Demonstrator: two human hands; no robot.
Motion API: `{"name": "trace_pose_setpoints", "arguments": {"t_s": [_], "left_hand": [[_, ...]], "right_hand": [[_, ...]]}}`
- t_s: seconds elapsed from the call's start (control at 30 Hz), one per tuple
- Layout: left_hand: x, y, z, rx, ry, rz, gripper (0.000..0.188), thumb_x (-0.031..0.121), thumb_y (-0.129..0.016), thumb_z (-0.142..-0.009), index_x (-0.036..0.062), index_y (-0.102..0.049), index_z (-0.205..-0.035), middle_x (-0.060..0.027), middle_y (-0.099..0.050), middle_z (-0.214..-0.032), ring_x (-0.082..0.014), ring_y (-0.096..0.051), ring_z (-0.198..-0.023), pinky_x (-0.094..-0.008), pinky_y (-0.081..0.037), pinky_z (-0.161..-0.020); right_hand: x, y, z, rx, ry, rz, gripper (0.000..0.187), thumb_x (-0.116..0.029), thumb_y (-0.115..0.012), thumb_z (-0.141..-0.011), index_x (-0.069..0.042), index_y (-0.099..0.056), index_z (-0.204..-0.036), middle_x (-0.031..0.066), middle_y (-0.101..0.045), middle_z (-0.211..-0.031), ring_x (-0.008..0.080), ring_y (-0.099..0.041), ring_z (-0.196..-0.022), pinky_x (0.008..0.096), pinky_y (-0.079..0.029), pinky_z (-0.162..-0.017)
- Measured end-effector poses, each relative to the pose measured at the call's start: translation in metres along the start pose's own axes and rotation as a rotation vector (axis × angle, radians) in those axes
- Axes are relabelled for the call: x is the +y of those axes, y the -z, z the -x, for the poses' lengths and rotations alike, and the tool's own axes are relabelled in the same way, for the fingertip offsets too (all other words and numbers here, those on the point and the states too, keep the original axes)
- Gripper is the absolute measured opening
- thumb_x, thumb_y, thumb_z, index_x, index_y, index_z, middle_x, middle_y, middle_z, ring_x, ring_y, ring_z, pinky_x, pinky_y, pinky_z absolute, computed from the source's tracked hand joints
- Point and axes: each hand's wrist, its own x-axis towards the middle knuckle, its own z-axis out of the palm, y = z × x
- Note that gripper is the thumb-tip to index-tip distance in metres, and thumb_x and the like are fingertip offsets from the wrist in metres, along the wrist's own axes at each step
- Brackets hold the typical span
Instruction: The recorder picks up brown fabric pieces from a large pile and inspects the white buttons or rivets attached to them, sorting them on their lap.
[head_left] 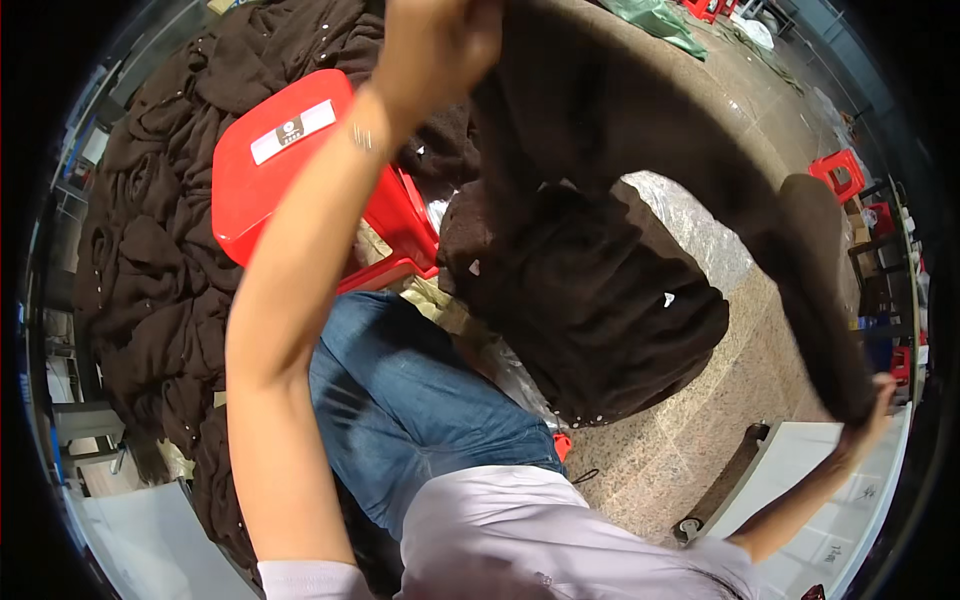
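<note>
A dark brown garment is stretched in the air in front of me, slightly blurred. My left hand, raised at the top edge and partly cut off, is closed on one part of it. Far to the right, my right hand grips the end of a long, sleeve-like part. Beneath the garment lies a stack of brown garments with small white tags, partly in its shadow. A red plastic stool with a label on its seat stands behind my left forearm.
A large heap of brown garments spreads along the left. Clear plastic wrap lies beside the stack on the stone floor. At lower right is a white tabletop; another white surface is at lower left. A red stool stands farther right.
</note>
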Motion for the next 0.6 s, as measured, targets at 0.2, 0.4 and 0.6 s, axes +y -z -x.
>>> {"name": "trace_pose_setpoints", "arguments": {"t_s": [0.2,0.4,0.6], "left_hand": [[0.055,-0.065,0.193,-0.552,0.174,0.238,0.036,-0.007,-0.065,-0.059,0.0024,-0.056,-0.092,-0.0140,-0.055,-0.120,-0.0353,-0.054,-0.113,-0.0398,-0.050,-0.093],[0.063,-0.068,0.379,-0.985,0.504,-0.093,0.051,0.001,-0.072,-0.070,0.0069,-0.057,-0.119,-0.0188,-0.048,-0.137,-0.0370,-0.043,-0.132,-0.0425,-0.044,-0.104],[0.111,-0.011,0.337,-0.903,0.846,0.039,0.063,0.022,-0.080,-0.075,0.0090,-0.054,-0.131,-0.0188,-0.054,-0.130,-0.0395,-0.045,-0.128,-0.0481,-0.037,-0.109]], "right_hand": [[0.151,-0.075,0.038,-0.257,-0.459,0.665,0.035,-0.036,-0.075,-0.083,-0.003,-0.066,-0.082,-0.0027,-0.052,-0.065,0.0094,-0.043,-0.047,0.0289,-0.033,-0.043],[0.277,-0.198,0.074,-0.602,-0.288,1.080,0.045,-0.041,-0.075,-0.080,0.003,-0.071,-0.089,0.0128,-0.072,-0.080,0.0248,-0.070,-0.075,0.0386,-0.051,-0.070],[0.315,-0.233,0.093,-0.692,-0.153,0.896,0.036,-0.025,-0.073,-0.085,0.002,-0.069,-0.108,0.0144,-0.074,-0.099,0.0258,-0.072,-0.093,0.0343,-0.054,-0.078]]}}
